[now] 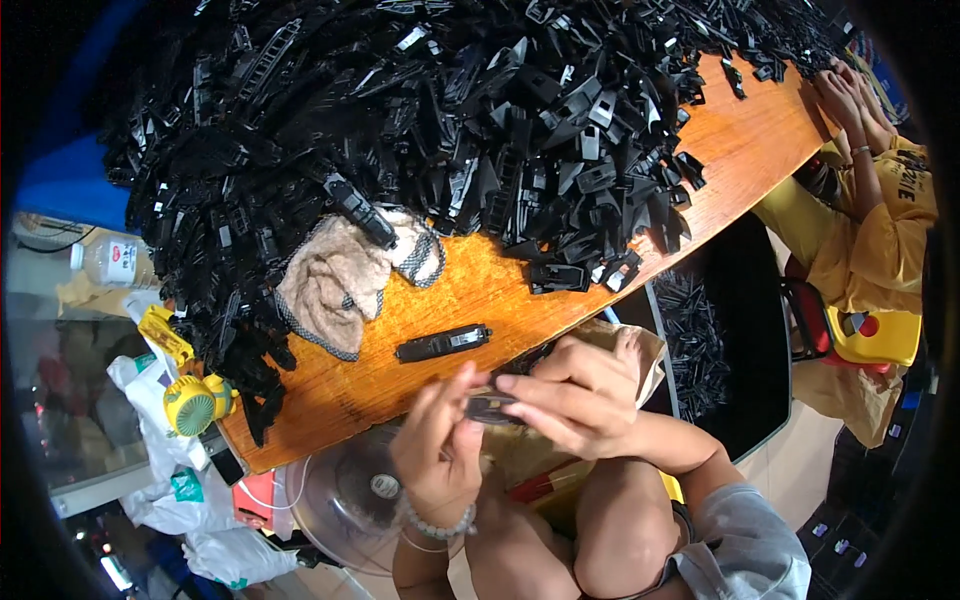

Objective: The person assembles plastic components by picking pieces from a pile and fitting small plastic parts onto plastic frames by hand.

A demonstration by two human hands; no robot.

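Between the fingertips of both hands is a small dark plastic part (489, 405), held over my lap near the table's front edge. My left hand (440, 438), with a beaded bracelet at the wrist, pinches its left end. On its right end my right hand (580, 396) closes with thumb and fingers. The fingers cover much of the part, so its exact kind does not show. Just beyond my hands a long black plastic piece (442, 343) with a silvery end lies alone on the wooden table (420, 300). A crumpled beige cloth (335, 280) lies farther left.
A large heap of black plastic parts (400, 130) covers the table's far side. A black bin (745, 350) holding small dark pieces stands right of me. A green-yellow fan (198, 405) and a bottle (112, 260) are at left. Another person (870, 220) in yellow sits far right.
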